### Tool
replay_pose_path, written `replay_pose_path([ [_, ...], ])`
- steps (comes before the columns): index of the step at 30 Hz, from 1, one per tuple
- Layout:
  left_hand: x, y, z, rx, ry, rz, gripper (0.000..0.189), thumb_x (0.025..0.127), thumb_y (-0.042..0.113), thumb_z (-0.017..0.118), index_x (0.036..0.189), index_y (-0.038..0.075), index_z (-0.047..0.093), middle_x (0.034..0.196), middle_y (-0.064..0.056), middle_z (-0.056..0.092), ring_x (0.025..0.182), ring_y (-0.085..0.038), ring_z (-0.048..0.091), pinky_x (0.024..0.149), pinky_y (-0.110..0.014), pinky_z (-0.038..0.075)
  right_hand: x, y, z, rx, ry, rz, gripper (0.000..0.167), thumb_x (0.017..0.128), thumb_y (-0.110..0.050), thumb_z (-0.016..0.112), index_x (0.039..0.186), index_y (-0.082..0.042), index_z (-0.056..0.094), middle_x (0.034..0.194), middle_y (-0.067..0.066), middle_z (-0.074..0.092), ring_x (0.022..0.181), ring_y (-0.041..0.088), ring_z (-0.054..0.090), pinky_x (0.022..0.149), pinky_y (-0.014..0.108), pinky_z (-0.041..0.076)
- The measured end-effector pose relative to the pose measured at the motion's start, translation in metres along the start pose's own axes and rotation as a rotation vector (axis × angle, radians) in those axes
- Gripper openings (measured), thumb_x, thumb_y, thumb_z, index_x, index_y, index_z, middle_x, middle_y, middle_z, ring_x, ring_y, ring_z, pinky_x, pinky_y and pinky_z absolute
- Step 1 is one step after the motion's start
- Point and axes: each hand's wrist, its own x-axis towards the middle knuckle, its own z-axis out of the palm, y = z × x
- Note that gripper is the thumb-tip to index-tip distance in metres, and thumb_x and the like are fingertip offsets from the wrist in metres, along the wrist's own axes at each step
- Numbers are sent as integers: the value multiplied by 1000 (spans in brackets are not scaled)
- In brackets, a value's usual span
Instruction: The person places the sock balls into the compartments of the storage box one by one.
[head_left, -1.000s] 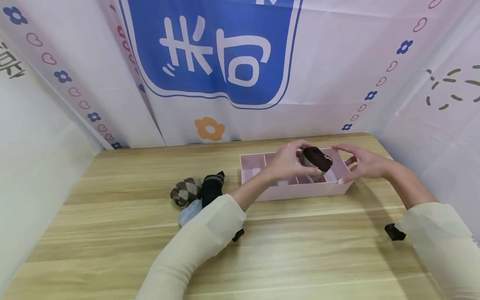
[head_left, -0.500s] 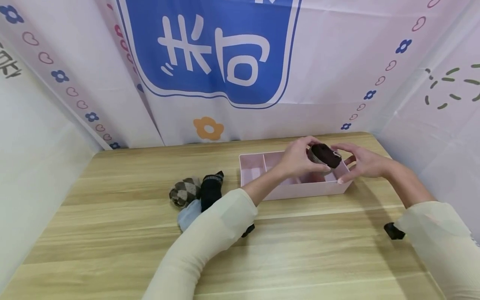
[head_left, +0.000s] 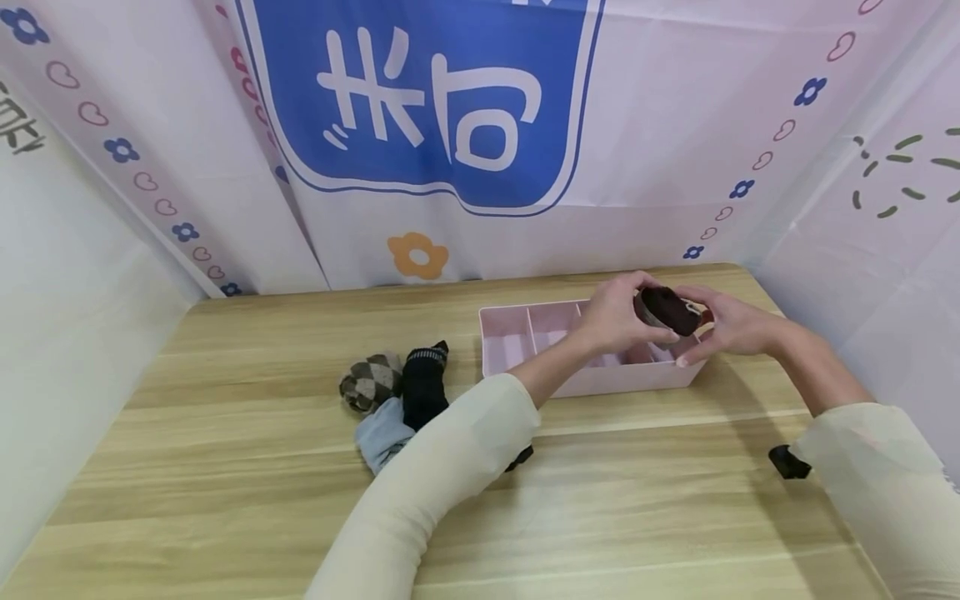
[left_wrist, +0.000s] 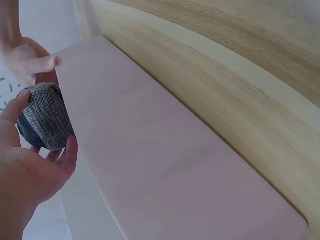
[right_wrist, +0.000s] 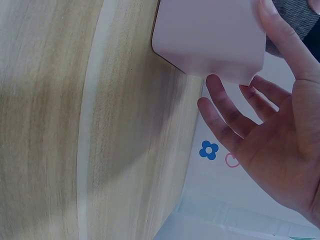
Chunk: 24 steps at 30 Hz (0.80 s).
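Note:
A rolled-up sock (head_left: pixel 667 311), dark brown with a ribbed grey side, is held in my left hand (head_left: pixel 615 315) above the right end of a pale pink divided box (head_left: pixel 600 383). In the left wrist view, thumb and fingers curl round the sock (left_wrist: pixel 46 117) beside the box's long wall (left_wrist: pixel 150 140). At the box's right end, my right hand (head_left: pixel 733 323) grips with the thumb on the front corner and the fingers behind. The right wrist view shows its fingertips (right_wrist: pixel 215 82) at the short end wall. The left hand partly hides the right compartments.
Left of the box lie a brown argyle rolled sock (head_left: pixel 372 383), a black sock (head_left: pixel 424 387) and a light blue sock (head_left: pixel 384 432), partly behind the left sleeve (head_left: pixel 450 467). A printed cloth (head_left: pixel 652 167) hangs behind the wooden table (head_left: pixel 225 467).
My left hand has moved right with the sock, along the box to its right end, close to the right hand. The right hand has stayed at the box's end.

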Motion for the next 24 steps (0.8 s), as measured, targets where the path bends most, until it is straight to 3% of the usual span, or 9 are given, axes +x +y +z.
replay_pose_path([
  [3, 3, 1, 4, 32, -4, 20, 64, 78, 31, 92, 133, 13, 65, 124, 1, 68, 107, -7, 58, 88, -12, 42, -1, 1, 0, 14, 8, -8, 94, 76, -7, 92, 153, 3, 38, 149, 22, 45, 116, 15, 54, 85, 31, 59],
  [5, 5, 1, 7, 48, -7, 24, 64, 78, 31, 92, 133, 13, 65, 123, 2, 69, 106, -6, 58, 89, -12, 42, -2, 2, 0, 6, 14, -12, 94, 75, -8, 93, 152, 2, 40, 149, 22, 46, 117, 15, 53, 85, 30, 58],
  [12, 10, 1, 12, 102, -42, 40, 65, 78, 30, 92, 135, 13, 64, 124, 1, 68, 106, -7, 58, 89, -12, 42, -2, 4, -1, 12, 12, -19, 105, 77, -5, 91, 159, 4, 28, 161, 30, 26, 116, 42, 53, 79, 31, 60],
  [19, 13, 0, 14, 136, -76, 64, 62, 78, 29, 92, 131, 10, 65, 127, 0, 67, 111, -9, 57, 94, -14, 42, 1, 4, -2, -65, 28, -34, 102, 75, -8, 93, 156, 7, 33, 157, 27, 38, 129, 38, 48, 89, 30, 53],
  [24, 11, -5, 19, 134, -88, 77, 56, 78, 28, 92, 125, 10, 67, 124, 1, 67, 110, -9, 57, 94, -16, 43, 0, 2, 0, -23, 9, 18, 103, 77, -9, 92, 157, 7, 29, 159, 30, 32, 121, 50, 54, 84, 33, 58],
])
